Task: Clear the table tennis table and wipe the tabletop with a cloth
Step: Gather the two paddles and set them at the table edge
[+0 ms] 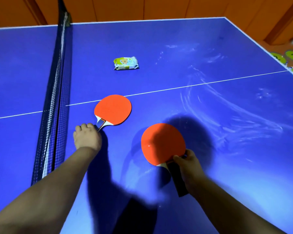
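Observation:
Two red-faced paddles are over the blue table tennis table [176, 48]. The far paddle [113, 109] lies flat near the white centre line, and my left hand [87, 136] is closed around its handle. The near paddle [162, 144] is lifted a little above the tabletop, casting a shadow; my right hand [187, 162] grips it where the blade meets the dark handle. A small pack of wet wipes [126, 63] lies farther out on the table, apart from both hands. White smears streak the tabletop's right half [226, 119].
The dark net [56, 98] runs front to back on the left, close to my left arm. The table's far edge and right edge border an orange floor with green round markers [292, 55] at the right.

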`<control>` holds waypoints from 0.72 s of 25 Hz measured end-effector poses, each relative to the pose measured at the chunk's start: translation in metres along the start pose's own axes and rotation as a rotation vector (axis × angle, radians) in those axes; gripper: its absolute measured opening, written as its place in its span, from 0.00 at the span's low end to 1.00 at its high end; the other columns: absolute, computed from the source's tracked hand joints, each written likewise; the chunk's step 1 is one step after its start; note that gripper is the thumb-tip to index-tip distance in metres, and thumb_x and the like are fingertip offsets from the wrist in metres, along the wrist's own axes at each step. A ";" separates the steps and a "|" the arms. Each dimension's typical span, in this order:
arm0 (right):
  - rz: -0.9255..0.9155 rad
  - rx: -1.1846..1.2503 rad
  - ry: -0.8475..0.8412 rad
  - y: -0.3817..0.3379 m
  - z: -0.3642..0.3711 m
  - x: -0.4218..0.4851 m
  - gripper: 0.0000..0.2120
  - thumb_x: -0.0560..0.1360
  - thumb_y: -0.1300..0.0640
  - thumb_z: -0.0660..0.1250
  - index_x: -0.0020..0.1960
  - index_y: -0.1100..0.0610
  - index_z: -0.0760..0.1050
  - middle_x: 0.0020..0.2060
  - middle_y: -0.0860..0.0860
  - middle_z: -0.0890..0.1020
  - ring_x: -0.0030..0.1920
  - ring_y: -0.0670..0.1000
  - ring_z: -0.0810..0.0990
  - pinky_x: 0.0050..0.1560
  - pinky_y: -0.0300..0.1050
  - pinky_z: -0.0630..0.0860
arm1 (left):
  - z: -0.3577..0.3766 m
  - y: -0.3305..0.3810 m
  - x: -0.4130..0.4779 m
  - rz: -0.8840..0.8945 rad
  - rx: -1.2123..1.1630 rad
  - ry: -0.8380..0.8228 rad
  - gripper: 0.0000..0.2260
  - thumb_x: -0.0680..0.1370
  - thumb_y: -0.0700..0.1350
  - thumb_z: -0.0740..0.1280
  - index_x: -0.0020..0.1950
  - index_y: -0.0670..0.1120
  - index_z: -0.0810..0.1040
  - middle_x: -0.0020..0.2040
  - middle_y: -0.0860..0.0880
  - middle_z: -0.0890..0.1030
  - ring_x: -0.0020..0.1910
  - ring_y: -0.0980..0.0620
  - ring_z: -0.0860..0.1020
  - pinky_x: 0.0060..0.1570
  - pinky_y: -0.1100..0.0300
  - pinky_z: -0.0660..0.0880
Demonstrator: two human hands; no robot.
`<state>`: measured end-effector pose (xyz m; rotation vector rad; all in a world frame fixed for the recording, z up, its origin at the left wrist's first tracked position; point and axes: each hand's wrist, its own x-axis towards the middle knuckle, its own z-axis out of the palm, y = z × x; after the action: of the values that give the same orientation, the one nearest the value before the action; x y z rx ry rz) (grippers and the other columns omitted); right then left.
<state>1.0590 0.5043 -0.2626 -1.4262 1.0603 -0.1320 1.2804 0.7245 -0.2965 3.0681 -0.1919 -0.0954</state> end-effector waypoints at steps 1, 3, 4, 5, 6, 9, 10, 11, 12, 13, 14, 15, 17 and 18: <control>-0.002 0.009 0.011 -0.001 -0.004 -0.001 0.09 0.75 0.70 0.63 0.51 0.59 0.71 0.40 0.55 0.78 0.39 0.51 0.77 0.38 0.44 0.72 | 0.001 0.010 -0.009 -0.017 -0.053 0.003 0.12 0.76 0.39 0.60 0.56 0.32 0.71 0.57 0.33 0.73 0.57 0.36 0.68 0.52 0.47 0.64; -0.009 0.012 0.044 0.001 -0.014 -0.002 0.08 0.75 0.70 0.63 0.52 0.60 0.71 0.40 0.55 0.79 0.38 0.50 0.77 0.37 0.43 0.72 | -0.001 0.030 -0.028 -0.088 -0.172 0.007 0.12 0.77 0.38 0.60 0.57 0.32 0.70 0.58 0.33 0.72 0.58 0.35 0.68 0.54 0.46 0.65; -0.008 0.028 0.062 0.004 -0.021 -0.003 0.08 0.75 0.69 0.64 0.51 0.59 0.72 0.40 0.55 0.79 0.38 0.50 0.78 0.37 0.43 0.73 | -0.003 0.041 -0.040 -0.114 -0.238 0.015 0.12 0.77 0.38 0.60 0.57 0.32 0.70 0.58 0.33 0.72 0.58 0.35 0.68 0.55 0.46 0.65; -0.004 0.055 0.076 0.006 -0.029 -0.005 0.07 0.75 0.69 0.64 0.49 0.59 0.72 0.40 0.55 0.80 0.39 0.51 0.78 0.38 0.44 0.73 | -0.005 0.052 -0.053 -0.119 -0.304 0.023 0.11 0.77 0.37 0.60 0.56 0.32 0.70 0.57 0.33 0.71 0.57 0.34 0.69 0.54 0.46 0.65; -0.004 0.085 0.087 0.011 -0.038 -0.005 0.07 0.75 0.69 0.65 0.47 0.57 0.73 0.40 0.56 0.80 0.39 0.53 0.79 0.40 0.44 0.73 | -0.007 0.065 -0.068 -0.104 -0.372 0.021 0.10 0.77 0.37 0.60 0.55 0.32 0.70 0.56 0.33 0.71 0.56 0.34 0.70 0.53 0.46 0.66; 0.013 0.242 0.147 0.021 -0.077 -0.012 0.07 0.75 0.68 0.65 0.46 0.56 0.74 0.38 0.55 0.80 0.39 0.54 0.78 0.41 0.45 0.73 | -0.015 0.108 -0.124 -0.005 -0.595 -0.040 0.07 0.75 0.36 0.64 0.51 0.35 0.70 0.54 0.36 0.71 0.51 0.36 0.72 0.46 0.50 0.66; 0.022 0.321 0.178 0.021 -0.098 -0.017 0.06 0.75 0.67 0.65 0.47 0.57 0.74 0.38 0.55 0.79 0.38 0.53 0.78 0.40 0.44 0.72 | -0.020 0.127 -0.147 0.035 -0.656 -0.059 0.07 0.75 0.36 0.65 0.50 0.36 0.70 0.53 0.37 0.71 0.50 0.38 0.72 0.43 0.53 0.64; 0.030 0.385 0.206 0.021 -0.117 -0.020 0.06 0.76 0.67 0.65 0.48 0.58 0.74 0.37 0.55 0.78 0.37 0.53 0.77 0.39 0.44 0.72 | -0.025 0.144 -0.167 0.062 -0.698 -0.071 0.07 0.74 0.36 0.66 0.49 0.37 0.70 0.52 0.39 0.70 0.49 0.40 0.71 0.41 0.56 0.62; 0.039 0.421 0.225 0.021 -0.129 -0.021 0.06 0.76 0.67 0.64 0.48 0.58 0.74 0.37 0.54 0.77 0.36 0.52 0.76 0.38 0.44 0.71 | -0.026 0.156 -0.184 0.077 -0.721 -0.082 0.07 0.74 0.36 0.67 0.48 0.39 0.70 0.50 0.41 0.70 0.49 0.41 0.71 0.39 0.58 0.59; 0.041 0.451 0.239 0.021 -0.151 -0.025 0.05 0.76 0.67 0.64 0.48 0.58 0.74 0.36 0.54 0.77 0.35 0.51 0.75 0.36 0.43 0.70 | -0.029 0.174 -0.207 0.097 -0.736 -0.090 0.07 0.74 0.36 0.67 0.47 0.41 0.69 0.49 0.43 0.69 0.48 0.42 0.71 0.38 0.60 0.58; 0.035 0.479 0.245 0.020 -0.180 -0.028 0.05 0.77 0.66 0.64 0.47 0.57 0.73 0.36 0.54 0.76 0.34 0.51 0.74 0.35 0.43 0.70 | -0.032 0.197 -0.233 0.128 -0.755 -0.099 0.08 0.74 0.36 0.67 0.46 0.43 0.68 0.48 0.44 0.68 0.47 0.43 0.71 0.38 0.60 0.57; 0.027 0.497 0.246 0.022 -0.209 -0.031 0.05 0.77 0.66 0.64 0.48 0.57 0.73 0.36 0.54 0.75 0.33 0.51 0.74 0.34 0.42 0.69 | -0.035 0.221 -0.259 0.155 -0.774 -0.109 0.09 0.74 0.37 0.67 0.46 0.43 0.68 0.47 0.45 0.68 0.47 0.43 0.71 0.38 0.60 0.57; 0.020 0.518 0.268 0.032 -0.265 -0.039 0.07 0.76 0.66 0.65 0.49 0.56 0.73 0.35 0.54 0.75 0.32 0.50 0.73 0.34 0.42 0.69 | -0.038 0.272 -0.312 0.210 -0.803 -0.141 0.09 0.74 0.37 0.67 0.45 0.44 0.67 0.47 0.45 0.68 0.45 0.44 0.69 0.38 0.60 0.58; 0.013 0.532 0.283 0.037 -0.293 -0.044 0.08 0.75 0.66 0.65 0.50 0.55 0.73 0.35 0.54 0.75 0.32 0.51 0.73 0.34 0.42 0.69 | -0.040 0.299 -0.337 0.239 -0.824 -0.157 0.09 0.74 0.37 0.67 0.45 0.44 0.67 0.47 0.45 0.68 0.44 0.46 0.68 0.39 0.61 0.58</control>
<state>0.8240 0.3275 -0.2117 -0.9331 1.1553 -0.5773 0.9122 0.4733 -0.2167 2.2017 -0.4052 -0.3119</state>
